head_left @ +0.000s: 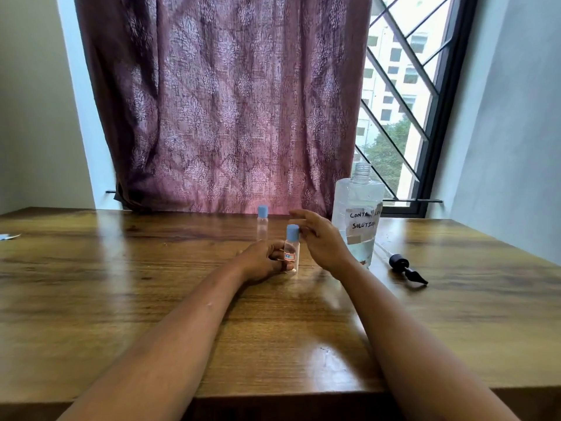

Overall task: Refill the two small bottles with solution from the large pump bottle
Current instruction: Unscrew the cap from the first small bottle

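Right now my left hand (267, 260) rests on the table (121, 284), fingers and thumb curled round the lower half of the near small bottle (292, 253). It stands upright on the wood, a little past the middle of the table. That bottle is clear, carries a small red-and-white label, and wears its blue cap (293, 232).

My right hand (320, 240) hovers just beside that cap, on its right, with the palm turned toward the bottle. Its fingers are spread loosely and hold nothing. The fingertips are blurred, so I cannot tell whether any of them touches the cap.

Beyond my left hand, nearer the curtain (218, 101), the far small bottle (262, 221) stands upright by itself. It is also clear and closed with a blue top, and it is apart from both hands.

The large bottle (356, 208) stands upright just behind and to the right of my right hand, its threaded neck bare and open at the top. A taped paper label on its front reads SOLUTION on the lower line; the upper line I can read only in part. Clear liquid seems to sit in its lower part.

The pump (403, 265), black with a thin clear tube, lies on its side on the table near the large bottle, on its right. The tube end points toward that bottle.

At the far left edge of the table lies a small pale-blue scrap (7, 237) that I cannot make out. The curtain is purple and patterned, and a window (403, 86) with a dark diagonal grille shows to its right.
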### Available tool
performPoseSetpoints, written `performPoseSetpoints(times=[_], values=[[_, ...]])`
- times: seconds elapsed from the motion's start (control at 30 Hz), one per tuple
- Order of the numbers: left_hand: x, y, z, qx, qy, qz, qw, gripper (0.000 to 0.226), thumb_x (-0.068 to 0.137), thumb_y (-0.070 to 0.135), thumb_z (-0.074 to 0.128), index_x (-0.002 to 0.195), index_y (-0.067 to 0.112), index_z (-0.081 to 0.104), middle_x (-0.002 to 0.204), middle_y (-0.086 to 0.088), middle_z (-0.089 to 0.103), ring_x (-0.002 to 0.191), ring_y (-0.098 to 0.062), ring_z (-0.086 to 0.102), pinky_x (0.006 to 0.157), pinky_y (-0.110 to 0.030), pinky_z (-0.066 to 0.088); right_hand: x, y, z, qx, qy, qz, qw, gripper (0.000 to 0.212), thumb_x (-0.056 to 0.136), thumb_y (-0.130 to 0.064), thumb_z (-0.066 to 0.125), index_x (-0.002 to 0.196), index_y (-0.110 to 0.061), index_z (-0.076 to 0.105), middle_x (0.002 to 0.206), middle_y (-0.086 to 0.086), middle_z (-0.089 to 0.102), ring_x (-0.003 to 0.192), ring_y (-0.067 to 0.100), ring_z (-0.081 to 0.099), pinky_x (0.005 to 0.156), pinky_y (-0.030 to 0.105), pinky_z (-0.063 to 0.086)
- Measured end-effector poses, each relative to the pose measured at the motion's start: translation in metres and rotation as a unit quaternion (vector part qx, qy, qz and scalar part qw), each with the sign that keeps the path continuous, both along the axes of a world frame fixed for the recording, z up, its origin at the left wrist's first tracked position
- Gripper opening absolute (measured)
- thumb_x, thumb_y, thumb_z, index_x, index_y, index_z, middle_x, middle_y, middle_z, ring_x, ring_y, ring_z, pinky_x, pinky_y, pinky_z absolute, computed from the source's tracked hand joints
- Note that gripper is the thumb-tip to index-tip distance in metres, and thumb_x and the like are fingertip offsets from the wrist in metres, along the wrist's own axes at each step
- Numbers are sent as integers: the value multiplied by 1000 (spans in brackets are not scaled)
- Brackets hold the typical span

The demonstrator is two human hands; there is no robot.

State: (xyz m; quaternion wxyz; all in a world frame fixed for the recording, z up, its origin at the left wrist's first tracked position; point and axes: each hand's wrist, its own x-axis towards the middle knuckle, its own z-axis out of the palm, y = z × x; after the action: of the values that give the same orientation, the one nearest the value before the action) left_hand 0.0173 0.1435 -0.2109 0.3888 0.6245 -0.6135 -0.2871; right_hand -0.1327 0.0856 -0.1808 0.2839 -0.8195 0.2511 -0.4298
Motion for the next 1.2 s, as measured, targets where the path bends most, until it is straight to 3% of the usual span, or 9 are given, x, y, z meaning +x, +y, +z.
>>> performPoseSetpoints(times=[0.13,0.33,0.47,0.63,0.8,0.9,1.0,1.07,1.2], values=[[-1,0,-1,-3,5,3,1000,41,83,3,68,121,14,58,116,-12,67,108,-19,62,106,-34,42,1,9,6,-78,-14,-50,996,31,89,4,46,112,-7,64,107,6,65,96,10,55,78,3,38],[1,0,0,-12,-7,-4,1000,29,81,11,72,99,30,61,106,-7,70,94,-9,60,97,-32,40,12,11,1,-93,25,-72,993,19,81,-25,70,95,-13,68,95,-1,53,85,10,53,80,24,47],[0,-1,-1,-2,18,-4,1000,39,83,3,68,119,14,59,119,-14,66,104,-13,60,98,-26,42,11,11,6,-99,9,-53,994,14,81,-10,68,93,-14,71,91,-6,56,86,9,55,82,24,48],[0,-1,0,-2,3,0,1000,45,83,5,69,125,15,56,120,-11,66,107,-15,61,100,-26,43,3,12,8,-100,14,-3,995,35,83,6,57,108,-16,69,107,-5,60,98,4,53,76,-2,37],[3,-3,-3,-6,-36,24,999,44,81,13,72,121,24,59,117,-4,69,111,-14,62,109,-36,39,3,10,10,-65,10,32,997,55,79,18,42,118,-15,63,124,1,60,117,9,53,90,4,38],[3,-4,-3,-3,-35,21,999,39,80,16,73,115,27,60,114,-1,70,107,-12,63,109,-40,39,2,10,9,-89,41,-13,995,37,89,1,49,123,-11,58,121,7,59,111,17,54,89,14,38],[2,-6,-3,-4,-66,48,997,49,71,35,76,116,26,60,111,5,70,107,-12,61,109,-46,36,7,9,1,-119,77,-69,987,31,84,-28,65,110,-12,63,97,2,53,88,15,51,80,25,42],[4,-6,-4,0,-76,50,996,56,63,47,74,115,32,60,112,9,70,112,-12,60,110,-49,33,11,8,0,-123,92,-83,985,27,83,-28,66,103,-11,65,91,0,48,85,15,49,78,28,43],[4,-3,-2,0,-54,14,998,36,80,20,73,112,30,60,117,-5,69,114,-15,61,110,-42,37,8,8,6,-114,92,-30,989,23,87,-7,59,106,-16,68,96,-2,53,92,12,51,80,18,35]])
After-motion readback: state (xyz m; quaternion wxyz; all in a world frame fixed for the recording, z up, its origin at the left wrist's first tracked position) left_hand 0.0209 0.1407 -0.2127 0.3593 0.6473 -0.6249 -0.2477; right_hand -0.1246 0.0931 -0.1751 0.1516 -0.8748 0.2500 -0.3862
